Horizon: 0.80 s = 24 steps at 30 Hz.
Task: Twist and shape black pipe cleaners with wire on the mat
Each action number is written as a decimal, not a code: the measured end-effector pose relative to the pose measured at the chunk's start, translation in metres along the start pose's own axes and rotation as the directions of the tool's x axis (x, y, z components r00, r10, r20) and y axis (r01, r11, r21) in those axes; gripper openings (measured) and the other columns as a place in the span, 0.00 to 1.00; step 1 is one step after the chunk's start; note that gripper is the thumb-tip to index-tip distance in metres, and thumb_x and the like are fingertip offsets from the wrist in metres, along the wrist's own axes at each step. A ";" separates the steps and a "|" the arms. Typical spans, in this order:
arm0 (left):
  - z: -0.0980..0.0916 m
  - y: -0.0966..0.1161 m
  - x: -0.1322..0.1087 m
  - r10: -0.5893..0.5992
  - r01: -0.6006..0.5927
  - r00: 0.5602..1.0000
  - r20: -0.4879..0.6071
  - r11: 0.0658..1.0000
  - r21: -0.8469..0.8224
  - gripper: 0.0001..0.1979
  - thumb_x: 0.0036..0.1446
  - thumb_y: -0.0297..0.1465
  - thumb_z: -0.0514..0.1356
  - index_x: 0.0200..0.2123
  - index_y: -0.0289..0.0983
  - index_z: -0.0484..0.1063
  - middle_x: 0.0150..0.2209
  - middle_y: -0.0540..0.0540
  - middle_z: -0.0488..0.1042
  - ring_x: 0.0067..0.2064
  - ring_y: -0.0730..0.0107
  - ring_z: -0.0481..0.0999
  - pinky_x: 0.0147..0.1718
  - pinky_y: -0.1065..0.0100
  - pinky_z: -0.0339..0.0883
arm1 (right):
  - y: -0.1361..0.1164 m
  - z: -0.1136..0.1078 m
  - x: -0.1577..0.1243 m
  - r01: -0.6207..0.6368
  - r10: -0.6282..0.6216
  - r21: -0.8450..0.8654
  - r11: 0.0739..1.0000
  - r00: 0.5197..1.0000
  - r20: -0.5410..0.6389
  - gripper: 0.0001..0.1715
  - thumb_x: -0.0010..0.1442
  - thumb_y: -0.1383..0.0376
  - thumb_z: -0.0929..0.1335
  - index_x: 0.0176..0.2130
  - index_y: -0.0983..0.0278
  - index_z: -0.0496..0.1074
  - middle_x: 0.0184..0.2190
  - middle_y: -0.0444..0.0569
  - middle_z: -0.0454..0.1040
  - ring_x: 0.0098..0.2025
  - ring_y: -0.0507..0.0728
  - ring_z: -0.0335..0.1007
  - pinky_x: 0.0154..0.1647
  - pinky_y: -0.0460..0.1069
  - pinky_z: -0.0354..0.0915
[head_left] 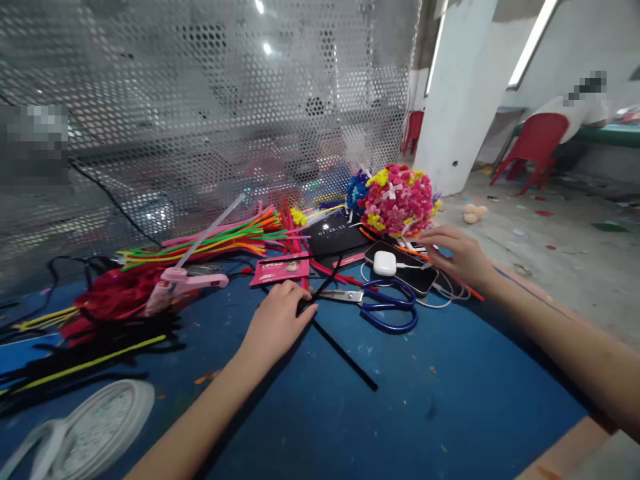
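Note:
My left hand [280, 313] is closed around black pipe cleaners in the middle of the blue table. One black pipe cleaner [347, 359] sticks out toward me, and another black piece rises behind the fingertips. Just right of this hand lie scissors [390, 308] with dark blue handles. My right hand [459, 255] reaches over the table's right side, fingers apart, beside a black phone [423, 275] and near orange pipe cleaners. I see nothing held in it. On the phone rests a white earbud case [385, 263] with a cable.
A pink and yellow fuzzy flower ball [400, 201] stands at the back right. Behind the left hand lies a pink packet [281, 269]. Left are a pink glue gun [173, 288], coloured pipe cleaners [225, 238] and a white tape roll [107, 427]. A perforated metal panel [225, 120] borders the back.

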<state>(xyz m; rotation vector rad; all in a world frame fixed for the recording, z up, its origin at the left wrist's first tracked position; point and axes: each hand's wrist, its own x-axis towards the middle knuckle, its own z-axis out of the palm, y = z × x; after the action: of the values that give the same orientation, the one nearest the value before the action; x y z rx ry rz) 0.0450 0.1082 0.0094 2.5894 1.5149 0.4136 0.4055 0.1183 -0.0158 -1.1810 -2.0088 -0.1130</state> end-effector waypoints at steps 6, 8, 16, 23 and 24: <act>0.007 -0.001 0.000 0.006 -0.005 0.999 0.042 0.999 -0.034 0.06 0.56 0.29 0.56 0.38 0.36 0.68 0.40 0.43 0.69 0.44 0.59 0.68 0.43 0.60 0.64 | -0.089 0.029 0.017 0.308 -0.312 0.055 0.950 0.941 0.127 0.15 0.59 0.72 0.61 0.44 0.62 0.69 0.42 0.52 0.72 0.45 0.58 0.67 0.47 0.54 0.64; 0.004 -0.003 -0.001 0.019 -0.017 0.999 0.038 0.998 -0.057 0.07 0.57 0.30 0.56 0.39 0.36 0.68 0.40 0.43 0.69 0.45 0.60 0.68 0.44 0.60 0.63 | -0.115 0.046 0.029 0.405 -0.401 0.033 0.914 0.884 0.240 0.15 0.59 0.72 0.61 0.45 0.65 0.69 0.44 0.54 0.71 0.47 0.59 0.65 0.48 0.54 0.63; -0.006 -0.023 -0.011 0.030 -0.019 0.995 0.092 0.993 -0.120 0.05 0.57 0.27 0.54 0.33 0.37 0.71 0.37 0.45 0.70 0.42 0.61 0.66 0.44 0.60 0.59 | -0.149 0.126 0.068 0.424 -0.418 0.094 0.901 0.789 0.450 0.06 0.60 0.70 0.64 0.37 0.69 0.70 0.37 0.56 0.71 0.43 0.61 0.66 0.43 0.56 0.63; -0.030 -0.023 -0.009 0.048 0.019 0.983 0.179 0.935 -0.354 0.06 0.56 0.30 0.53 0.30 0.37 0.69 0.31 0.49 0.71 0.35 0.67 0.68 0.36 0.68 0.60 | -0.159 0.118 0.064 0.384 -0.445 0.230 0.894 0.816 0.369 0.05 0.61 0.69 0.63 0.38 0.66 0.68 0.34 0.49 0.72 0.37 0.54 0.67 0.37 0.47 0.63; -0.036 -0.022 -0.008 0.055 0.025 0.980 0.189 0.917 -0.398 0.07 0.56 0.30 0.53 0.29 0.37 0.68 0.30 0.50 0.70 0.34 0.69 0.67 0.34 0.69 0.60 | -0.161 0.113 0.064 0.365 -0.429 0.236 0.901 0.832 0.352 0.05 0.61 0.69 0.63 0.39 0.66 0.68 0.34 0.49 0.72 0.37 0.54 0.68 0.36 0.47 0.63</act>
<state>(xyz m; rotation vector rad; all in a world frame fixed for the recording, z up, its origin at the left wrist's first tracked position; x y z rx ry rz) 0.0125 0.1102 0.0375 2.2478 1.1993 0.4049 0.1990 0.1215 -0.0031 -0.7016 -2.5543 0.0893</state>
